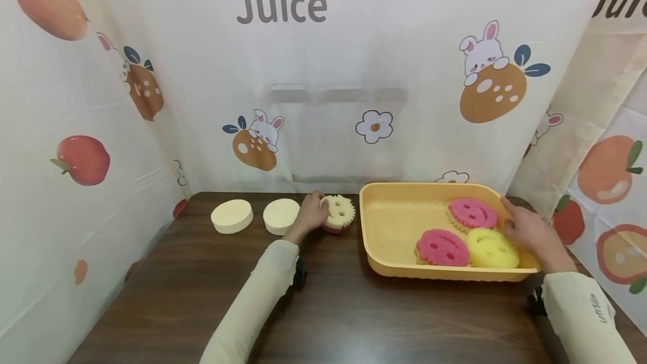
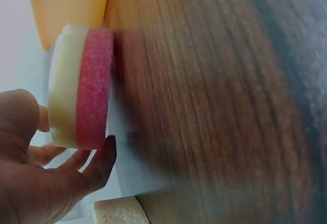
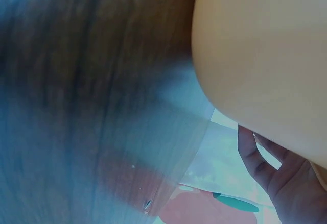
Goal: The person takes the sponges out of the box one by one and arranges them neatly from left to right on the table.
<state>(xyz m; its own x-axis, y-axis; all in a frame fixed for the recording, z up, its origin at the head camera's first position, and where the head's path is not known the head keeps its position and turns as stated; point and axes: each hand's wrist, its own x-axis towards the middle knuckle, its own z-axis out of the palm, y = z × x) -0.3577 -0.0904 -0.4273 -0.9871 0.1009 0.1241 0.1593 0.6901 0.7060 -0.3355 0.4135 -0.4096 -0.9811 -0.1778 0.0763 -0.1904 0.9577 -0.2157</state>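
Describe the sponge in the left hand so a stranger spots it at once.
On the brown table, find the orange tray. Just left of it, the left hand holds the sponge. Its cream face over a pink layer sets it apart from the plain discs further left and the pink- or yellow-topped sponges in the tray.

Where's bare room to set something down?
Dark-brown wooden table: bare left of the left cream sleeve, before two round cream discs; and between the sleeves, before the yellow rectangular tray. Tray's left end: bare. Crowded: its right, with three pink or yellow spongy smiley discs.
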